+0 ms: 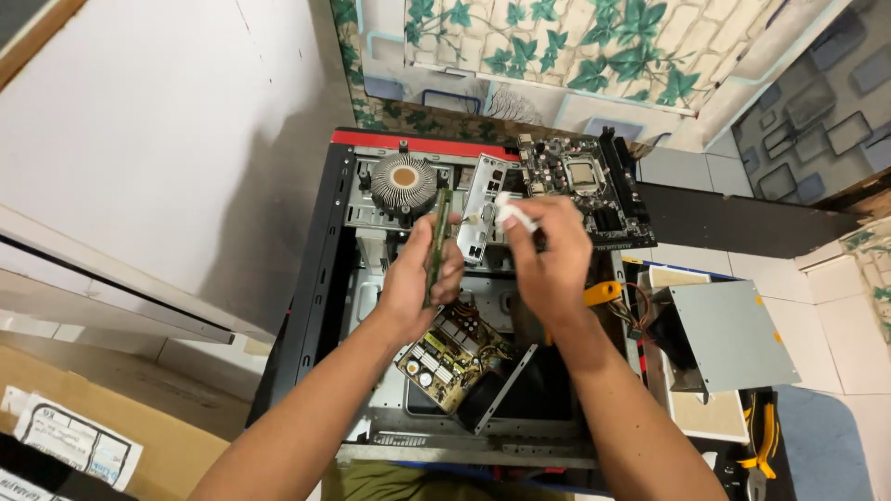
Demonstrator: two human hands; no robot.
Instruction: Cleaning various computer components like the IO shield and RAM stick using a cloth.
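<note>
Left hand [418,278] fingers pinch a RAM stick [436,246], long axis upright, edge-on. Right hand [548,255] fingers grip a white wad [510,215] just right of the stick's top. Both hover over the open case [316,278]; cooler [403,181] behind.

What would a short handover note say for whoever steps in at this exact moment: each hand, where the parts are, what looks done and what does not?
Left hand: grips a green memory stick upright, on edge, above the open computer case.
Right hand: pinches a small white wad, cloth or tissue, beside the stick's top end; contact cannot be told.
Parts: cooler fan and metal port plate at the case's far end; motherboard lying across its far right corner; loose circuit board inside; grey power supply box outside on the right.
Done: case is open, stick is out.
Left: stick not fitted on any board.
</note>
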